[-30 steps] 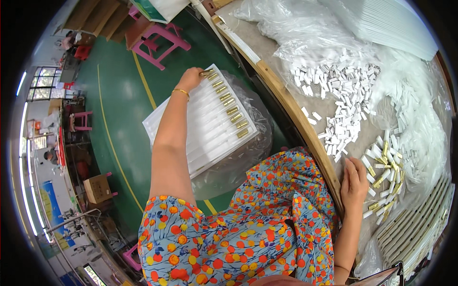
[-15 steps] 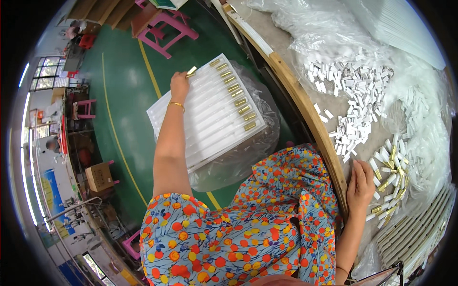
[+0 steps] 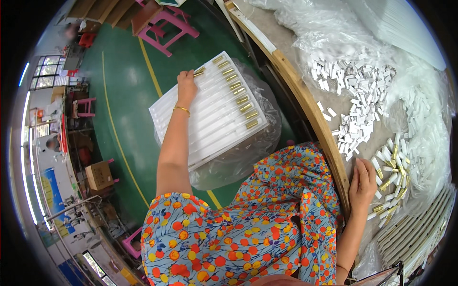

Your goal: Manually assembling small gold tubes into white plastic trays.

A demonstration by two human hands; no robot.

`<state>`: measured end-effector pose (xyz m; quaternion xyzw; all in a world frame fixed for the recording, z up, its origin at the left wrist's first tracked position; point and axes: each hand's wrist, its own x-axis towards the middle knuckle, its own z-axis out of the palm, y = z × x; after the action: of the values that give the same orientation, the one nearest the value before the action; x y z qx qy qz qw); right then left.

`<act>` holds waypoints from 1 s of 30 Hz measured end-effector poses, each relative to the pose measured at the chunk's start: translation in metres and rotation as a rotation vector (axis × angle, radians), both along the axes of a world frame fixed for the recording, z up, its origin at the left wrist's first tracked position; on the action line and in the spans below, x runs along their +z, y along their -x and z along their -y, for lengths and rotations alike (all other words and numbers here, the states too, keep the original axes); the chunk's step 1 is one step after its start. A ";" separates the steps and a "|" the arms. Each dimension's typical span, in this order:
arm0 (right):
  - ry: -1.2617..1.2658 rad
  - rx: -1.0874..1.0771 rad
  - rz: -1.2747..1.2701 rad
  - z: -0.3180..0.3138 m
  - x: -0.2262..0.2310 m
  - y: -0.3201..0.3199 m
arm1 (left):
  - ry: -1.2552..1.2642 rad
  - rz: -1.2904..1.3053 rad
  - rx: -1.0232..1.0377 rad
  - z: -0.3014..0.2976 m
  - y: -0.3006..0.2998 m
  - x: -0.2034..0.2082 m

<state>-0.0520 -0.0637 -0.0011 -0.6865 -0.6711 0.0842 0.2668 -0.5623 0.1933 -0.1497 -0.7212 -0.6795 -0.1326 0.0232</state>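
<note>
My left hand, with a gold bangle at the wrist, is closed on a small gold tube at the far left part of a white ribbed plastic tray. A row of similar gold tubes lies in the tray's grooves along its right side. My right hand rests on the worktable just inside the wooden edge, its fingers loosely extended and nothing seen in them. Beside its fingertips is a loose heap of white-and-gold tubes.
A pile of small white pieces covers part of the table beyond my right hand. Clear plastic sheeting lies around it, with stacked trays nearby. The wooden table edge separates both work areas. A pink stool stands farther off.
My left hand has moved slightly right, and the tube in it has gone from raised and tilted to lower, close to the tray surface. My right hand has hardly moved.
</note>
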 end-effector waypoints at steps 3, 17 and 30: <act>0.007 -0.001 -0.013 0.000 0.000 0.000 | 0.073 -0.009 -0.014 0.006 -0.008 -0.002; -0.050 0.011 0.017 -0.002 -0.001 -0.003 | -0.241 1.521 0.548 0.001 -0.010 -0.032; -0.005 -0.020 0.006 -0.001 0.003 -0.003 | -0.343 0.397 -0.044 -0.007 -0.076 -0.014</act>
<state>-0.0488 -0.0627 0.0014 -0.6927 -0.6654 0.0777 0.2671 -0.4859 0.1999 -0.1638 -0.6812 -0.6225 -0.3851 0.0085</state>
